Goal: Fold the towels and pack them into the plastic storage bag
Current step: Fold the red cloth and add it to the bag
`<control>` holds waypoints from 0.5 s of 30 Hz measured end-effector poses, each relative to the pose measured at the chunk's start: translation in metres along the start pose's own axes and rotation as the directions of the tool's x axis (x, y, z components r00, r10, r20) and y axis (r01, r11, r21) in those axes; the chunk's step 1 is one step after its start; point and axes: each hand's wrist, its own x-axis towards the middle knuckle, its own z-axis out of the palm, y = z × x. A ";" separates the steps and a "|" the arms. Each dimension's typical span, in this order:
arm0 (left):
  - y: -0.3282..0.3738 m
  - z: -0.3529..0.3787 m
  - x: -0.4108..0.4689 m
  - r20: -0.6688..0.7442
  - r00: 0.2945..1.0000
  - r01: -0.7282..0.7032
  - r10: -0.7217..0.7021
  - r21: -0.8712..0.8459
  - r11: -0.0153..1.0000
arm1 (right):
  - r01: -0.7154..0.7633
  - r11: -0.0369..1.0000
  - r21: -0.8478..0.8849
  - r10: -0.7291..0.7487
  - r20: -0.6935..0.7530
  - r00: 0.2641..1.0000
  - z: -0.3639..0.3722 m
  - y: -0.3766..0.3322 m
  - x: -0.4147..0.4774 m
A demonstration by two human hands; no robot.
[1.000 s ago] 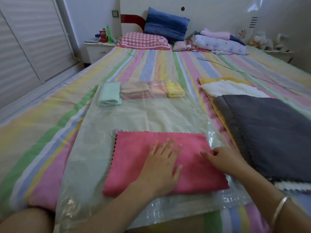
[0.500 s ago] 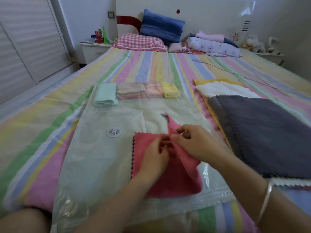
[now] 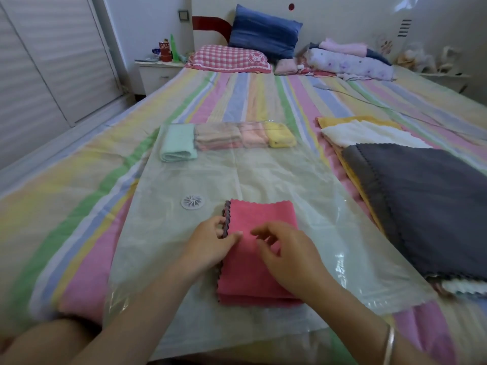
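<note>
A pink towel (image 3: 263,214) lies folded into a narrow rectangle on top of the clear plastic storage bag (image 3: 237,177), which is spread flat on the bed. My left hand (image 3: 208,246) pinches the towel's scalloped left edge, thumb on top. My right hand (image 3: 290,254) hovers just over the towel's middle with loosely curled fingers, holding nothing. Several folded towels (image 3: 226,137), mint, beige, pink and yellow, sit in a row at the far end inside the bag.
A stack of unfolded towels lies to the right, a dark grey towel (image 3: 421,201) on top, a white towel (image 3: 363,133) and a yellow one beneath. The bag's round valve (image 3: 193,202) lies left of the pink towel. Pillows (image 3: 229,59) and a nightstand (image 3: 155,72) are at the head.
The pink towel went from a wide flat rectangle to a narrow fold: my right hand brought its right side over to the left, then let go. My left hand moved to the left edge.
</note>
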 end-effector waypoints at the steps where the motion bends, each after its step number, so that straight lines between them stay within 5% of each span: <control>1: 0.000 0.000 0.000 0.016 1.000 0.000 0.000 0.006 1.000 | 0.052 0.996 -0.077 -0.057 -0.054 0.997 -0.003 0.006 -0.004; 3: 0.003 0.002 -0.002 0.029 1.000 0.013 -0.013 0.003 1.000 | 0.136 0.969 -0.207 -0.138 0.001 0.990 -0.005 0.019 -0.011; 5: 0.006 0.001 -0.008 -0.046 0.997 -0.054 0.064 0.199 0.979 | 0.190 0.934 -0.304 -0.138 0.185 0.973 -0.001 0.031 -0.021; 8: 0.007 0.005 -0.024 -0.112 0.895 -0.269 0.431 0.635 0.724 | 0.245 0.886 -0.393 -0.156 0.246 0.957 0.011 0.048 -0.037; 11: -0.006 0.014 -0.036 0.180 0.758 -0.579 0.627 0.629 0.518 | 0.268 0.877 -0.398 -0.216 0.171 0.961 0.010 0.051 -0.045; 15: -0.043 0.015 -0.040 0.391 0.691 -0.692 0.608 0.600 0.401 | 0.431 0.822 -0.372 -0.400 0.162 0.902 -0.006 0.055 -0.055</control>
